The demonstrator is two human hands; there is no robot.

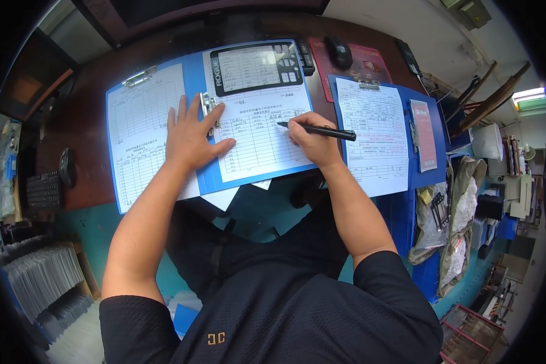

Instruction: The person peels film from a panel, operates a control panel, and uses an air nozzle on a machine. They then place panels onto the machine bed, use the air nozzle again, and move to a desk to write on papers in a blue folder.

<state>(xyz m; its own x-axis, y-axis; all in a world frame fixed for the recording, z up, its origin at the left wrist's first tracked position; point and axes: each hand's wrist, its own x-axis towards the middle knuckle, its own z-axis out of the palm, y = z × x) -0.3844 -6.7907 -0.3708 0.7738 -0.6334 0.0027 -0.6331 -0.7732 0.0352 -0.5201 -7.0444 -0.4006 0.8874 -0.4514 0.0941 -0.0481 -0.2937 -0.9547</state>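
I sat at a dark wooden desk, looking down at my own two bare hands over paperwork. My right hand was closed around a black pen, fingers pinched tight on its barrel, the tip touching a printed form near the middle of the sheet. That form lay on a blue clipboard directly in front of me. My left hand held nothing; it lay flat with fingers spread, pressing on the left edge of the same form and over the metal clip between the pages. A second sheet sat to the left under my wrist, hanging a little past the near edge of the desk.

At the far end of the form rested a grey handheld device with a screen and buttons. To the right lay another blue clipboard with a form, and beyond it a black mouse on a red pad. A black keyboard sat low on the far left.

As I judged it, the risks were small ones. If my left hand lifted, the sheet could slide under the pen and smear or skew a line. The near edges of the papers overhung the desk, so a nudge from my forearm might tip them toward my lap. The device could also slip down onto the writing.
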